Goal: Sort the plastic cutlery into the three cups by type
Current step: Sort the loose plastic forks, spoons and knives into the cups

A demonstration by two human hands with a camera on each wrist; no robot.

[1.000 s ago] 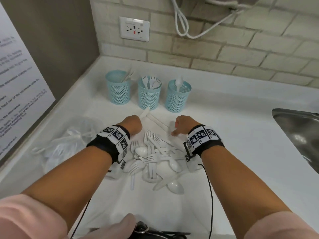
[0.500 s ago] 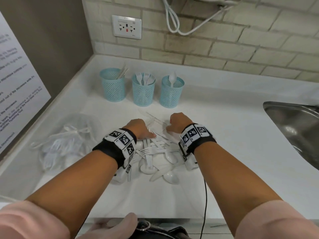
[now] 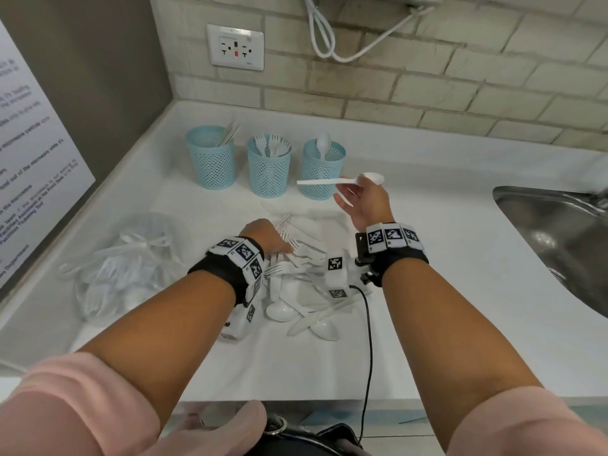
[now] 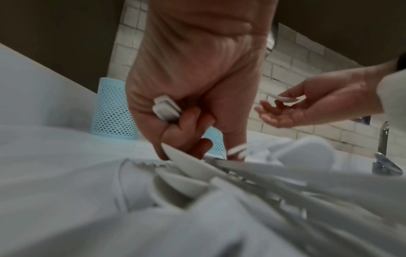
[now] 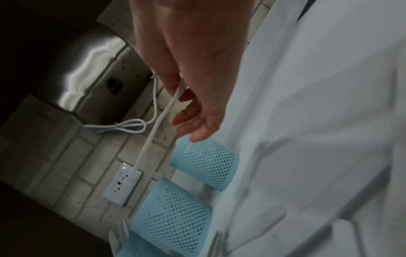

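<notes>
Three blue mesh cups stand in a row at the back: the left cup (image 3: 210, 159) holds knives, the middle cup (image 3: 269, 169) forks, the right cup (image 3: 324, 172) one spoon. My right hand (image 3: 357, 190) is raised in front of the right cup, palm up. It pinches a white spoon (image 3: 332, 182) that lies level, handle pointing left; the right wrist view shows the handle (image 5: 153, 132) between thumb and fingers. My left hand (image 3: 269, 238) is down on the cutlery pile (image 3: 296, 281). In the left wrist view its curled fingers (image 4: 186, 125) grip white cutlery handles (image 4: 165, 108); their type is unclear.
A clear plastic bag (image 3: 131, 268) with more cutlery lies left of the pile. A steel sink (image 3: 559, 241) opens at the right. The brick wall carries an outlet (image 3: 236, 47) and a looped white cable (image 3: 329, 44). A black wire (image 3: 367, 324) runs from my right wrist.
My right hand has lifted a spoon off the pile and carried it up and back to in front of the right cup. My left hand stays low on the pile.
</notes>
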